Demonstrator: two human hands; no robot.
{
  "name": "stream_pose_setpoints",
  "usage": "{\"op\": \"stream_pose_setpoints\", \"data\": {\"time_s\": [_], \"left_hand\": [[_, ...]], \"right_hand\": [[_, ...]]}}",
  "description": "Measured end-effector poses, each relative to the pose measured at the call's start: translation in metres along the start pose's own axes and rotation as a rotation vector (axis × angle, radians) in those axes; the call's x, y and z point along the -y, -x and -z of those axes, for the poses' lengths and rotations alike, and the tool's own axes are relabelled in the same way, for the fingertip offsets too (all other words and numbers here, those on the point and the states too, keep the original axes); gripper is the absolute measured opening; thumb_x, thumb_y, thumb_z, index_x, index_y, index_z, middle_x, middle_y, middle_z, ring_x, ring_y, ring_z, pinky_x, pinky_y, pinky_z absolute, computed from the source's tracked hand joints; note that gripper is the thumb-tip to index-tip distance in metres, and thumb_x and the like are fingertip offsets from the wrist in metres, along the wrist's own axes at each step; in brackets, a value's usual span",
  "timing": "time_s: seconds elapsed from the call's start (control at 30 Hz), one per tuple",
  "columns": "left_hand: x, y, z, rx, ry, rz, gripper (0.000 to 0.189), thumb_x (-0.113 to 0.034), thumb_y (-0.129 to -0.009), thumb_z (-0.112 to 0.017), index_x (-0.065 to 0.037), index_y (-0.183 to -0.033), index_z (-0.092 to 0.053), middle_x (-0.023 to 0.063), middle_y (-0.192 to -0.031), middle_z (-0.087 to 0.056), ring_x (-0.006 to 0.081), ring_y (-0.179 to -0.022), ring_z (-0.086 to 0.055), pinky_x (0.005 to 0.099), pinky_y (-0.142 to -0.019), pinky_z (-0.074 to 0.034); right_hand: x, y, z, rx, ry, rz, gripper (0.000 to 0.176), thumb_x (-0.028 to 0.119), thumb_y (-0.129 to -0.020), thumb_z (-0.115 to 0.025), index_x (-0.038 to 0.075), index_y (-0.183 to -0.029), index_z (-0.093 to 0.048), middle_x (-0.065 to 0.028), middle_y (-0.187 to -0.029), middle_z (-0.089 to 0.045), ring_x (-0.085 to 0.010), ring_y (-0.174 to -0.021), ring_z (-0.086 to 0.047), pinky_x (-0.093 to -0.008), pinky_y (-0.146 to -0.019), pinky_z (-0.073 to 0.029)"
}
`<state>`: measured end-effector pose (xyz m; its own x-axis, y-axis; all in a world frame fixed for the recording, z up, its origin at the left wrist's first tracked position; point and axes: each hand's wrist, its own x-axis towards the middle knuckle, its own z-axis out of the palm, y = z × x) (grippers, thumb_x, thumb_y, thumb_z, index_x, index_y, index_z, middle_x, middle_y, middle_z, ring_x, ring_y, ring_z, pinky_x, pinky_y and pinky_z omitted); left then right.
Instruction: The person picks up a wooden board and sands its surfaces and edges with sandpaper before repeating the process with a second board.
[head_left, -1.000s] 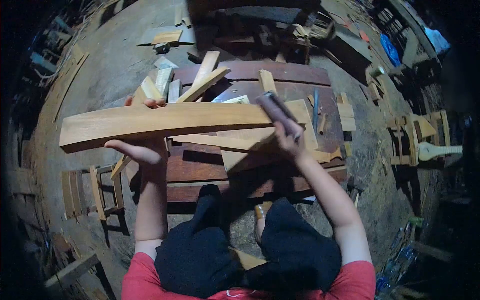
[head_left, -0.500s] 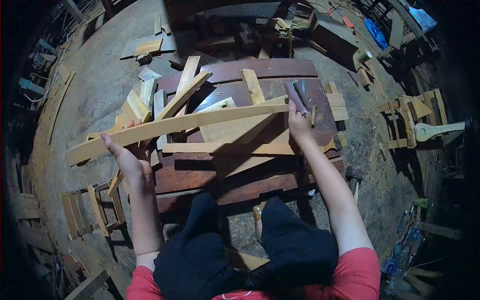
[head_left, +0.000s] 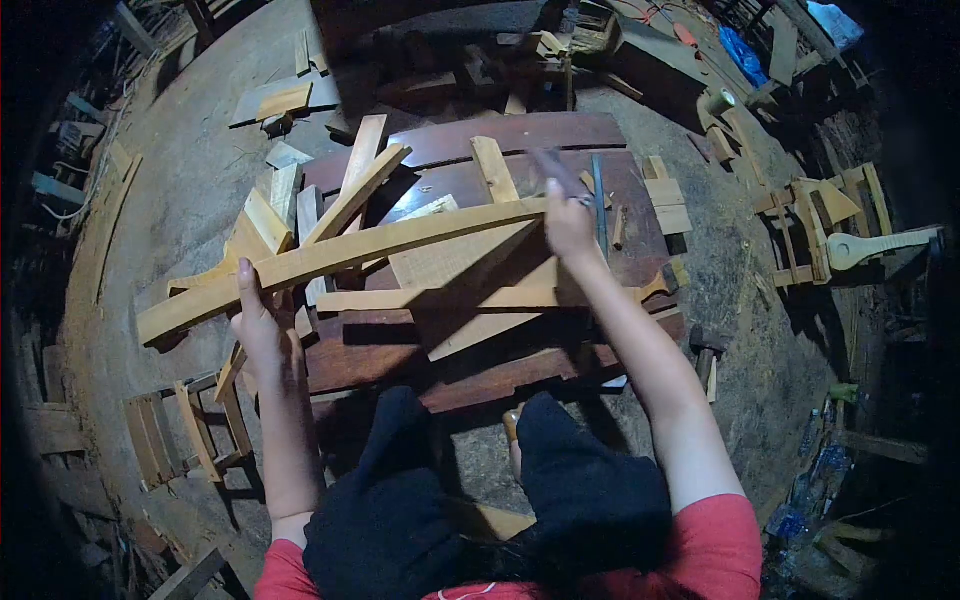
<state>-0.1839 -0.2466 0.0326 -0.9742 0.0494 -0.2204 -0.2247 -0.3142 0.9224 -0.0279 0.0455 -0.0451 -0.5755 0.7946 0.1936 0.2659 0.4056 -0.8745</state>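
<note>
A long wooden strip [head_left: 390, 237] slants across in front of me, its left end lower and nearer. My left hand [head_left: 265, 325] is closed around it near that end, thumb on top. My right hand [head_left: 572, 225] is at the far right end, closed on a dull purple-brown piece that looks like folded sandpaper [head_left: 560, 172], blurred by motion. Whether these fingers also grip the strip is hidden. Beneath lie a wide pale board [head_left: 470, 260] and another wooden strip [head_left: 440, 299] on the dark red wooden table [head_left: 365, 370].
A thin bluish bar [head_left: 600, 200] and a brush [head_left: 665, 282] lie on the table's right side. A hammer [head_left: 708, 345] is beside its right edge. Several wood offcuts lean at the left. Small wooden frames stand on the floor at left [head_left: 190, 425] and right [head_left: 815, 235].
My right hand has moved left and slightly up with the sandpaper, uncovering the bluish bar. The strip has rolled a little, and my left thumb now lies over its top.
</note>
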Motion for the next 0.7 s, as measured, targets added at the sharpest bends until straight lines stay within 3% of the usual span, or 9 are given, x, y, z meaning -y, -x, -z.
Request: {"op": "stream_pose_setpoints", "data": {"time_s": [0.07, 0.13, 0.23, 0.27, 0.37, 0.47, 0.53, 0.63, 0.7], "left_hand": [[-0.001, 0.003, -0.003, -0.007, -0.009, -0.007, 0.041, -0.026, -0.074, -0.056, 0.004, -0.099, -0.045, 0.0128, -0.093, -0.05, 0.0202, -0.083, -0.052, 0.033, -0.071, -0.045], [-0.002, 0.004, -0.005, -0.04, -0.047, -0.05, 0.043, -0.027, -0.073, -0.057, 0.007, -0.097, -0.045, 0.0142, -0.092, -0.05, 0.02, -0.081, -0.052, 0.0306, -0.069, -0.045], [0.001, 0.005, -0.004, -0.067, -0.069, -0.084, 0.045, -0.029, -0.072, -0.057, 0.008, -0.095, -0.046, 0.0144, -0.09, -0.051, 0.0196, -0.079, -0.053, 0.0289, -0.067, -0.046], [0.002, 0.005, -0.003, -0.062, -0.068, -0.084, 0.045, -0.029, -0.072, -0.057, 0.008, -0.095, -0.046, 0.0144, -0.09, -0.051, 0.0196, -0.079, -0.053, 0.0289, -0.067, -0.046], [0.001, 0.001, 0.0, -0.048, -0.061, -0.017, 0.046, -0.03, -0.072, -0.058, 0.009, -0.094, -0.046, 0.0142, -0.088, -0.052, 0.0196, -0.077, -0.053, 0.029, -0.066, -0.046], [0.004, 0.0, 0.0, -0.071, -0.09, 0.023, 0.046, -0.035, -0.072, -0.057, 0.002, -0.096, -0.047, 0.0102, -0.092, -0.051, 0.0188, -0.083, -0.051, 0.0346, -0.071, -0.04], [0.006, -0.003, 0.0, -0.048, -0.085, -0.016, 0.048, -0.036, -0.072, -0.056, 0.004, -0.097, -0.046, 0.0103, -0.091, -0.051, 0.0192, -0.083, -0.051, 0.0348, -0.07, -0.041], [0.003, 0.003, -0.006, -0.084, -0.091, -0.032, 0.046, -0.033, -0.073, -0.055, 0.007, -0.095, -0.046, 0.0127, -0.089, -0.051, 0.019, -0.079, -0.052, 0.0313, -0.068, -0.044], [0.007, -0.004, 0.0, -0.04, -0.044, -0.09, 0.044, -0.029, -0.074, -0.055, 0.009, -0.094, -0.045, 0.0132, -0.088, -0.051, 0.0171, -0.075, -0.054, 0.0274, -0.066, -0.045]], "right_hand": [[0.056, 0.027, -0.016, 0.223, -0.092, -0.192, 0.03, 0.025, -0.075, -0.046, 0.004, -0.095, -0.052, -0.0177, -0.087, -0.055, -0.0302, -0.077, -0.054, -0.0345, -0.067, -0.041], [0.058, 0.05, -0.035, 0.176, -0.117, 0.288, 0.027, 0.02, -0.073, -0.048, 0.004, -0.095, -0.052, -0.0176, -0.084, -0.055, -0.0278, -0.073, -0.055, -0.0328, -0.062, -0.042], [0.026, 0.046, -0.025, 0.221, -0.092, 0.433, 0.027, 0.017, -0.072, -0.048, 0.004, -0.096, -0.052, -0.0183, -0.085, -0.054, -0.0282, -0.075, -0.055, -0.0319, -0.064, -0.042], [0.015, 0.041, -0.019, 0.126, -0.086, 0.452, 0.027, 0.017, -0.073, -0.047, 0.005, -0.097, -0.052, -0.0165, -0.087, -0.055, -0.0286, -0.077, -0.055, -0.0316, -0.066, -0.042], [-0.018, 0.02, 0.005, -0.05, -0.055, 0.385, 0.028, 0.017, -0.074, -0.046, 0.005, -0.098, -0.051, -0.0147, -0.088, -0.056, -0.029, -0.078, -0.055, -0.0309, -0.068, -0.042], [-0.015, 0.013, 0.017, -0.184, 0.271, 0.323, 0.026, 0.016, -0.074, -0.045, 0.005, -0.098, -0.05, -0.0135, -0.085, -0.057, -0.0286, -0.079, -0.054, -0.03, -0.069, -0.042], [0.032, 0.034, -0.001, 0.058, -0.015, -0.085, 0.029, 0.021, -0.078, -0.046, 0.0, -0.097, -0.05, -0.0137, -0.091, -0.055, -0.0179, -0.087, -0.051, -0.0263, -0.075, -0.037], [0.053, 0.054, -0.027, 0.181, -0.119, 0.108, 0.024, 0.018, -0.075, -0.046, 0.003, -0.093, -0.051, -0.0143, -0.08, -0.056, -0.0247, -0.079, -0.054, -0.0293, -0.071, -0.04], [0.039, 0.051, -0.025, 0.17, -0.161, 0.153, 0.026, 0.019, -0.076, -0.046, 0.002, -0.093, -0.051, -0.0143, -0.082, -0.056, -0.0239, -0.08, -0.054, -0.0291, -0.072, -0.04]]}}
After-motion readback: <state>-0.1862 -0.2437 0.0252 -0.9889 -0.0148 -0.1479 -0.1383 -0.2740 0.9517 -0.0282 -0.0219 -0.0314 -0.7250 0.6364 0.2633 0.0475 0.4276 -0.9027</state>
